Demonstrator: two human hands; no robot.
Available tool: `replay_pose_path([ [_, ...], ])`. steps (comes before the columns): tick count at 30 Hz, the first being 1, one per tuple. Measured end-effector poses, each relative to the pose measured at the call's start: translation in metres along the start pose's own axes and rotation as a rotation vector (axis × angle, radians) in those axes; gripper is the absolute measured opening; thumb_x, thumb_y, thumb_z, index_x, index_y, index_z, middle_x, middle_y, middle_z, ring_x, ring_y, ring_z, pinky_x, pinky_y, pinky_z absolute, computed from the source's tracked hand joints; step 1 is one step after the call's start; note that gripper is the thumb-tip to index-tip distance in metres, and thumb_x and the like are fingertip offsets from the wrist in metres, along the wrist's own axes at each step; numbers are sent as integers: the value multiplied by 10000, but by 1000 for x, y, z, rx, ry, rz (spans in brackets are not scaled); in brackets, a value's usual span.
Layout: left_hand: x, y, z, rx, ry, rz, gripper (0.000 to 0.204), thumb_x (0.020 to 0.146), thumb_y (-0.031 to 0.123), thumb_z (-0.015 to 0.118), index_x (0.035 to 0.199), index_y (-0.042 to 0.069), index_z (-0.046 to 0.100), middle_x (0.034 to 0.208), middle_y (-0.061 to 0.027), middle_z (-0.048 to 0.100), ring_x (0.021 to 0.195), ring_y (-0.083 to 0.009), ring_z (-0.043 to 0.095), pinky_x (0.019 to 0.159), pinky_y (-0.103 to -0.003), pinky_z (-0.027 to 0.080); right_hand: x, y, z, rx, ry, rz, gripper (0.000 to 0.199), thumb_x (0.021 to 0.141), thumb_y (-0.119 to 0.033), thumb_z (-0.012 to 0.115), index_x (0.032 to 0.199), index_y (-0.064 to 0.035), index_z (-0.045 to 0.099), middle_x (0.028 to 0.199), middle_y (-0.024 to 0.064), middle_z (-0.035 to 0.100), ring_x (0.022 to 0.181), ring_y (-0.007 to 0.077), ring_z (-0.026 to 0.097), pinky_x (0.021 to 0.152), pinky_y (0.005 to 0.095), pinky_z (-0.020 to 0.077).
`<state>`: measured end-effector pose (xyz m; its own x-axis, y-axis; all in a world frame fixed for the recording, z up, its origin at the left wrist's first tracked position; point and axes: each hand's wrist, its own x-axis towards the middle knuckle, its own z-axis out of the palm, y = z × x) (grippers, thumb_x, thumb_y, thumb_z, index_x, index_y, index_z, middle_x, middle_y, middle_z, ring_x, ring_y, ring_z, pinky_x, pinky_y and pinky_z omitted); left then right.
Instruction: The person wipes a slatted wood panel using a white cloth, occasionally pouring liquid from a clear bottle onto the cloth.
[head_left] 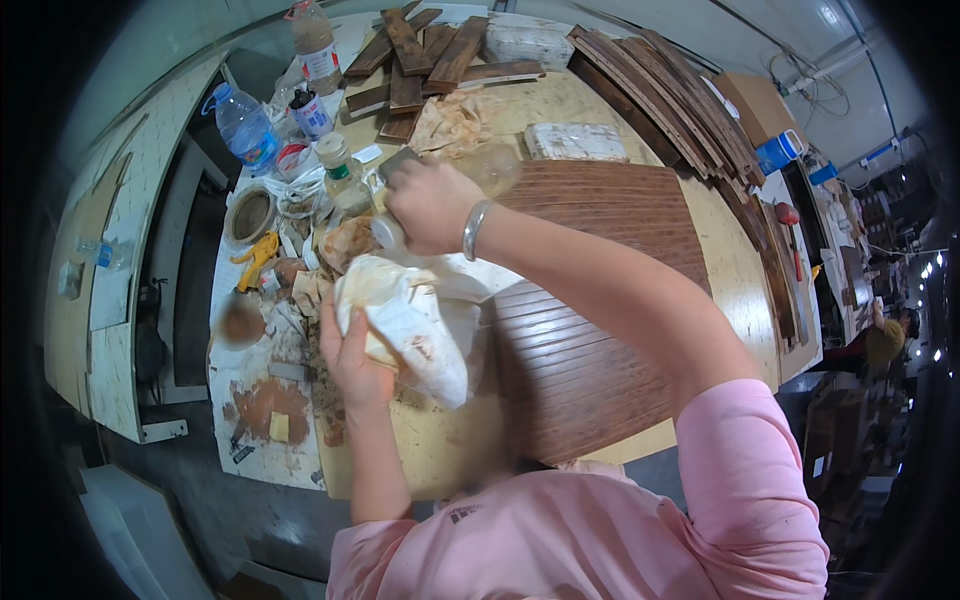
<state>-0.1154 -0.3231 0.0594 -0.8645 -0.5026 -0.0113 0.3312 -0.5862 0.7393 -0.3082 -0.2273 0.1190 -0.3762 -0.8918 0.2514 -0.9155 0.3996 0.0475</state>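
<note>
My left hand (358, 365) is closed on a bunched white cloth (415, 335) with yellow and brown stains. Above it, my right hand (430, 205) grips a clear plastic bottle (492, 170), tipped over so its white cap (387, 233) points down at the cloth. The fingers hide the bottle's neck, and I cannot make out whether liquid is coming out. Just beyond my right fingers shows a small dark grey block (400, 160). Under my right forearm lies a brown grooved wooden panel (590, 360).
To the left stand a green-labelled bottle (343, 175), a large blue-tinted bottle (245, 128), a round tub (250, 215) and a yellow-handled tool (257, 260). Dark wood offcuts (408, 60) pile at the back. Long brown strips (670, 95) are stacked far right, near a white wrapped package (575, 142).
</note>
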Motion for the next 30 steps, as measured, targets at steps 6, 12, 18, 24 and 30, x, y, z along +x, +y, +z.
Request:
replay_pose_path([
  [6, -5, 37, -10, 139, 41, 149, 479, 968, 24, 483, 1421, -53, 344, 1339, -203, 516, 1215, -295, 550, 1040, -421, 447, 22, 6, 9, 905, 525, 691, 277, 644, -189, 799, 853, -24, 726, 892, 153, 725, 832, 318, 693, 772, 392, 551],
  [12, -17, 42, 12, 344, -79, 197, 494, 942, 5, 530, 1406, -59, 374, 1312, -188, 534, 1186, -266, 561, 1009, -390, 460, -18, 16, 51, 1083, 272, 701, 494, 694, -268, 874, 1066, -9, 680, 984, 124, 727, 916, 197, 677, 847, 329, 527],
  [18, -46, -28, 71, 863, -772, -26, 491, 883, -58, 557, 1364, 0, 477, 1225, -118, 592, 1131, -209, 575, 989, -339, 455, -145, 59, 37, 648, 339, 478, 736, 741, -478, 789, 1242, 30, 611, 1157, 241, 665, 1111, 365, 621, 988, 413, 474],
  [24, -76, -104, 80, 1296, -1475, 260, 581, 774, -71, 556, 1345, 24, 506, 1431, -176, 487, 1351, -333, 438, 1121, -487, 334, -416, 94, -16, 167, 226, 1090, 623, 865, -450, 670, 1265, 23, 600, 1247, 237, 609, 1184, 382, 546, 1049, 432, 412],
  [30, -79, -210, 159, 1252, -1518, 479, 537, 774, -88, 531, 1299, 20, 540, 1421, -126, 517, 1363, -326, 429, 1135, -492, 317, -502, 72, 7, 26, 185, 1290, 672, 880, -453, 645, 1356, 2, 516, 1393, 231, 485, 1225, 414, 481, 1066, 444, 390],
])
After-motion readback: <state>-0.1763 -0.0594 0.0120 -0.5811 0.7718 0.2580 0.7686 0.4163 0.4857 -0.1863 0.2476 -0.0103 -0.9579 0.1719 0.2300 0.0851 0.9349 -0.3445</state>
